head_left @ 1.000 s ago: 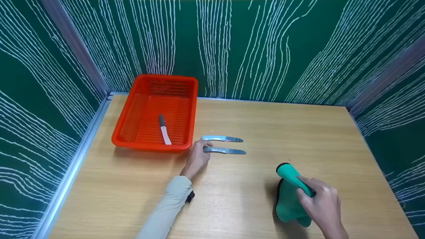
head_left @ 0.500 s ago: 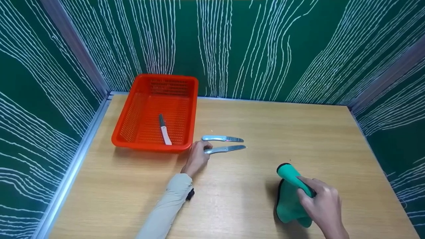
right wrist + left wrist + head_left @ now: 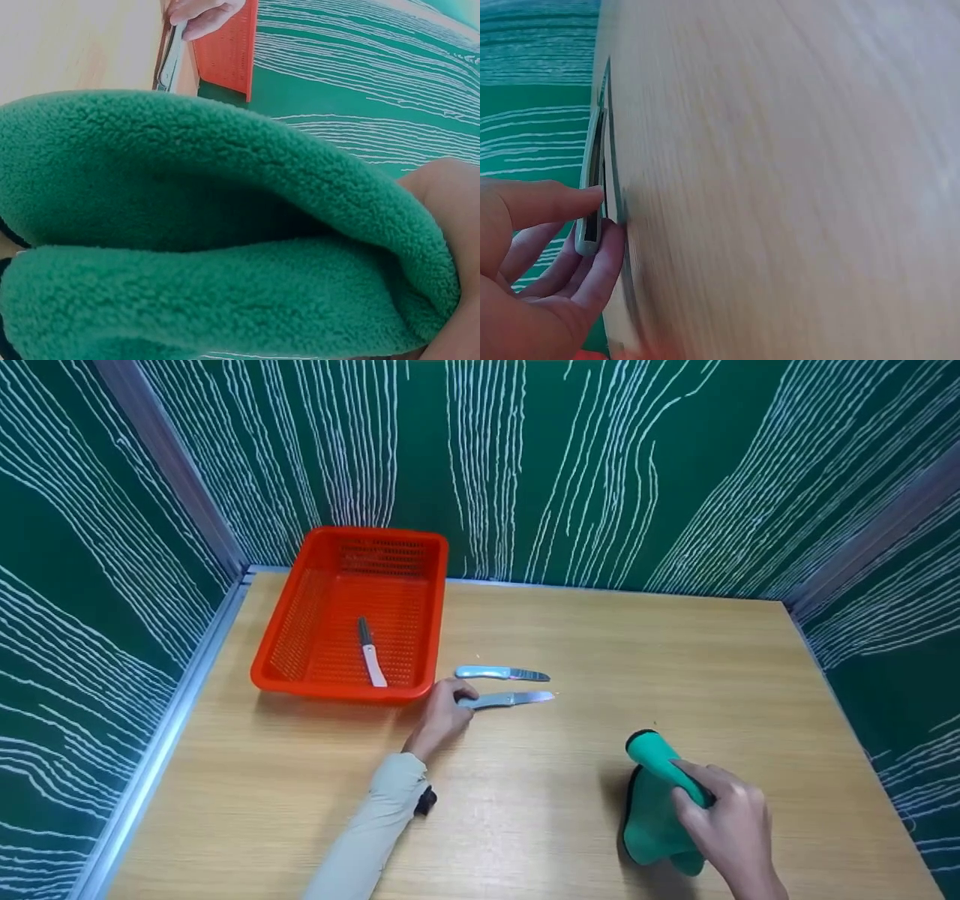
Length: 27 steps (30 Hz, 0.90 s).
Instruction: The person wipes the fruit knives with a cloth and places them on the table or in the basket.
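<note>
My left hand pinches the handle end of a grey folding knife, thumb and fingers on either side of it in the left wrist view. The knife's blade is out and points right, close over the table. Just beyond it lies a folding knife with a light blue handle, its blade also out and pointing right. On the right, my right hand grips a green fleecy cloth with black edging. This cloth is folded over and hangs down, filling much of the right wrist view.
A red perforated plastic basket stands at the back left, close beside my left hand. Inside it lies a folding knife with a pale pink handle. Green walls with white wavy lines enclose the wooden table.
The grey knife in my left hand has tilted, its blade tip swinging slightly away from me and its handle end slightly nearer. My right hand and the cloth have stayed put.
</note>
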Motion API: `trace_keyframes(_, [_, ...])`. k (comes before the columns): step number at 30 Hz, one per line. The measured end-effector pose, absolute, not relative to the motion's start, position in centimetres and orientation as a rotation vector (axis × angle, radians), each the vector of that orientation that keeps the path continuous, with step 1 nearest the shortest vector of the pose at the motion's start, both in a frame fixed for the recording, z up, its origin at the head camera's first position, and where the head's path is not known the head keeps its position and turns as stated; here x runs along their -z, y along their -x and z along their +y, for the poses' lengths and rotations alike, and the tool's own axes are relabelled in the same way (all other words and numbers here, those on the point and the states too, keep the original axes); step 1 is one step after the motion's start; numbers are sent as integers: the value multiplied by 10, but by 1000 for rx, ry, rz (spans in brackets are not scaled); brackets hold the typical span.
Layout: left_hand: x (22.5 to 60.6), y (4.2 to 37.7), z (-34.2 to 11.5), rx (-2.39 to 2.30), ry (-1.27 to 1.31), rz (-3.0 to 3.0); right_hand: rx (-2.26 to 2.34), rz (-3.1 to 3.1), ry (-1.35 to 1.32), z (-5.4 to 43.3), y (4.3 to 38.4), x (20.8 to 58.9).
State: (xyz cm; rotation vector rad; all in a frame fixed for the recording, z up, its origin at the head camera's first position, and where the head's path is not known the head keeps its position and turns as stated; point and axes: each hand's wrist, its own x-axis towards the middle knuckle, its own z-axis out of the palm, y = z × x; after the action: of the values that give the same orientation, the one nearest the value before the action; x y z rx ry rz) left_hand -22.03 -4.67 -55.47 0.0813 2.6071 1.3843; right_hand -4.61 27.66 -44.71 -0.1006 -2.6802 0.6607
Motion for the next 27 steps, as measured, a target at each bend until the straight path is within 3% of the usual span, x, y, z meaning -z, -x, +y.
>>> trace_keyframes(10, [557, 214, -53, -1565, 86, 2430, -654, -2694, 128, 278, 45, 446])
trace_keyframes(27, [556, 190, -52, -1976, 70, 2242, -690, -2669, 147, 279, 43, 444])
